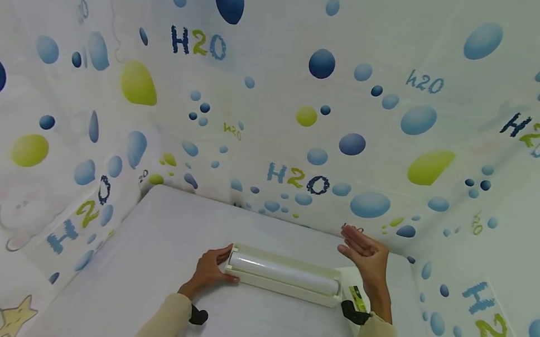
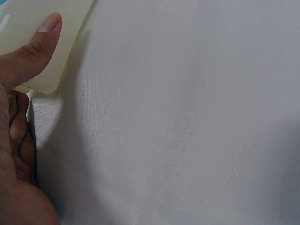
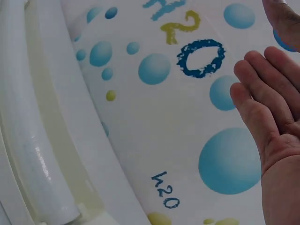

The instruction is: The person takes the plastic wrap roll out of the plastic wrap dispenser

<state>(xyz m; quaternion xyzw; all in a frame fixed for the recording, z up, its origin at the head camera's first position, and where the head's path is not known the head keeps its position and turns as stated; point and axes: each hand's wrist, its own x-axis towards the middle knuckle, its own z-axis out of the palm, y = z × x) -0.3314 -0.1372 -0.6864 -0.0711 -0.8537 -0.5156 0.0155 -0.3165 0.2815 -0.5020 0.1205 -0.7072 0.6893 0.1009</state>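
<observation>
A cream, tray-like cling film dispenser (image 1: 280, 290) lies across the white surface in the head view, a roll of clear film (image 1: 285, 272) resting in its trough. My left hand (image 1: 209, 270) grips its left end, thumb at the front and fingers behind. In the left wrist view, the thumb (image 2: 44, 44) presses on a rounded cream plastic corner (image 2: 56, 75). Raised beyond the dispenser's right end, my right hand (image 1: 366, 253) holds nothing, its fingers extended and together. The right wrist view shows that hand (image 3: 276, 103) apart from the film roll (image 3: 37, 126).
A pale piece with a yellow-and-black label (image 1: 357, 298) is partly hidden by the right wrist. White cloth (image 1: 250, 329) covers the work surface. Bubble-patterned curtains (image 1: 267, 106) marked H2O enclose the back and both sides. A dark wrist device (image 1: 198, 315) sits at each cuff.
</observation>
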